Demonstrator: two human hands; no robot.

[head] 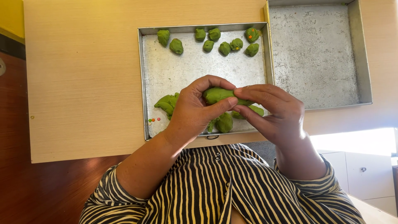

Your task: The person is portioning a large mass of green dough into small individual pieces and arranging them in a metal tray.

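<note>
Head view: both hands meet over the near tray (146, 83) on the desk (83, 83). The left hand (192, 112) and right hand (273, 112) pinch one green dough roll (217, 94) between thumbs and fingers, held up off the metal, seemingly to shape it. The tray holds small dough balls (176, 46) along its far edge, larger dough lumps (166, 103) under the hands, and tiny coloured beads (153, 120). A second tray (365, 62) beside it holds nothing.

Pale wood-grain tabletop (83, 83), matt, smooth. Centre tray (143, 83): dull grey metal, scuffed. Upper-right tray (365, 54): metal, mottled, rough-looking. Green dough roll (215, 94) in fingers: soft, matt. Striped cloth shirt (215, 191), lower frame.
</note>
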